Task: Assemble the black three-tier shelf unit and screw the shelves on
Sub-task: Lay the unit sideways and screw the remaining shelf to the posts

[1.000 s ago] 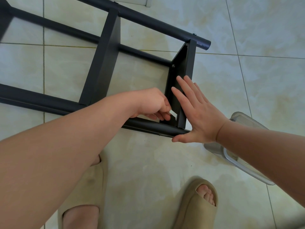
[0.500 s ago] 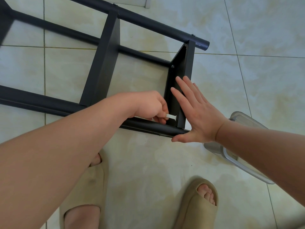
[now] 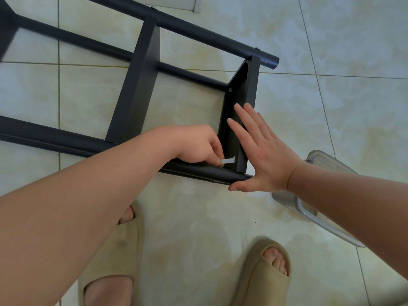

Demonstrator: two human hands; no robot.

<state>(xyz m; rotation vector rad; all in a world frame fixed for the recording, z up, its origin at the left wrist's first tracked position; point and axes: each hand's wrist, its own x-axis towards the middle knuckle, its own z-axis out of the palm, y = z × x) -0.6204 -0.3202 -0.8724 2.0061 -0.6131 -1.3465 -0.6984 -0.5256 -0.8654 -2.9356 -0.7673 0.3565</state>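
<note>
The black shelf unit (image 3: 136, 89) lies on its side on the tiled floor, its round posts running left to right. Its end shelf panel (image 3: 241, 102) stands on edge between the two posts, and a screw head (image 3: 230, 90) shows at its far corner. My left hand (image 3: 198, 146) pinches a small silver tool or screw (image 3: 228, 161) at the panel's near corner, just above the near post (image 3: 198, 170). My right hand (image 3: 262, 155) lies flat with fingers spread against the outer face of that panel.
A clear plastic container (image 3: 313, 195) lies on the floor to the right, partly under my right forearm. My two feet in beige slippers (image 3: 262, 268) stand below the frame. A middle shelf panel (image 3: 134, 85) stands further left.
My left hand has turned and drawn back a little, so the silver piece between its fingertips shows. My right hand stays pressed against the panel.
</note>
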